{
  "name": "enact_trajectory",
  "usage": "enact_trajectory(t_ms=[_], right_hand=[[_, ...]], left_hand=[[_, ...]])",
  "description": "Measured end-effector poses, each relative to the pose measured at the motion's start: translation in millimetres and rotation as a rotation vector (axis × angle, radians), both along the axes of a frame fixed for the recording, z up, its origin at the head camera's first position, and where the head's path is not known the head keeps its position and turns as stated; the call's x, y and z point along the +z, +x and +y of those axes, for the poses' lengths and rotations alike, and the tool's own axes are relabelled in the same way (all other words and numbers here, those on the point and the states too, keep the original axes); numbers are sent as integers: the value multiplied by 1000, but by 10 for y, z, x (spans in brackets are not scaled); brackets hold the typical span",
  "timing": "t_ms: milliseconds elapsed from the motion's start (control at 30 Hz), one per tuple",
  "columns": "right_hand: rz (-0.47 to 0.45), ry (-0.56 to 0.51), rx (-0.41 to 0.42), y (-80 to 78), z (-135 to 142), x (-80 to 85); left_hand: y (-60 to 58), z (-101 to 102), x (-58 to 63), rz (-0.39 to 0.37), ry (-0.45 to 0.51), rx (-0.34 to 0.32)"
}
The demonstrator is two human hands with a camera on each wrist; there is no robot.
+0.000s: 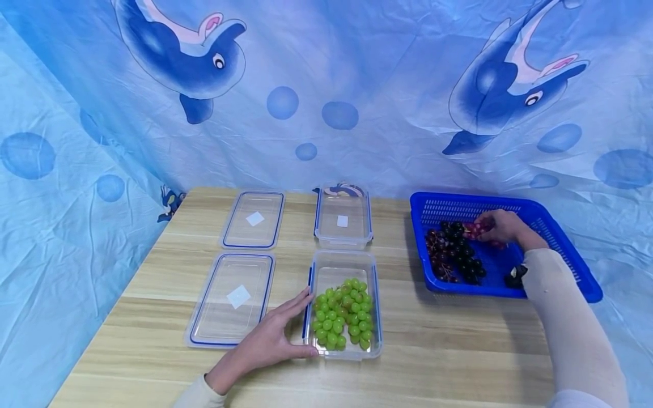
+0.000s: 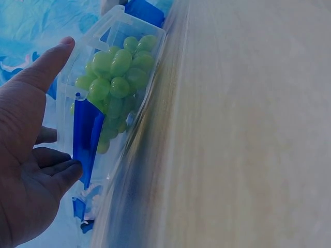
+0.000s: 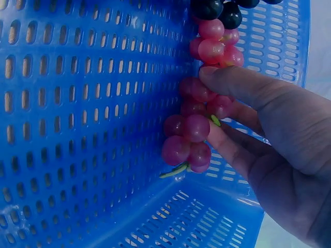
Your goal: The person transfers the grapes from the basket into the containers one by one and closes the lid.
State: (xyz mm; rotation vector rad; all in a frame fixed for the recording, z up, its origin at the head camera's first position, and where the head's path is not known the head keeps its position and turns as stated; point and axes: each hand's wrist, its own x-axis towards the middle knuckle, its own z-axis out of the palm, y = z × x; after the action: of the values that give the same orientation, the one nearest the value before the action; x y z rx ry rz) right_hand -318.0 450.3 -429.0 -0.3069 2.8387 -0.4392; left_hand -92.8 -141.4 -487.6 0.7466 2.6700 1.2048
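My right hand is inside the blue basket, its thumb and fingers around a bunch of red grapes. Beside that bunch in the basket lie black grapes and dark red grapes. My left hand rests at the left side of a clear plastic container, fingers along its blue clip and thumb by the front left corner. Green grapes fill the front part of that container. The right wrist view shows the red bunch close to the basket's slotted surface.
Behind the grape container stands a second clear container. Two clear lids with blue seals lie to the left, a front lid and a back lid. The wooden table meets a blue dolphin-print cloth at the back.
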Motion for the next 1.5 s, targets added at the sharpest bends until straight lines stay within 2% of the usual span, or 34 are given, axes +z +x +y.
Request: enact_trajectory(t_ms=[233,533,967,1200,1500], right_hand=[[58,0,-14,38,52,66],[125,5,-27,85,142,248],[257,-5,13,151,172,501],[316,-14,14,245,16,671],[359,-41,4,438,-400,915]], left_hand=[[-4,6,-4,3,8,-7],[-1,6,-3,0,7,-6],[-7,7,-4,3,-4,-6],[-3,11,6,4,-11,-4],[-5,16,12,12,-15,-3]])
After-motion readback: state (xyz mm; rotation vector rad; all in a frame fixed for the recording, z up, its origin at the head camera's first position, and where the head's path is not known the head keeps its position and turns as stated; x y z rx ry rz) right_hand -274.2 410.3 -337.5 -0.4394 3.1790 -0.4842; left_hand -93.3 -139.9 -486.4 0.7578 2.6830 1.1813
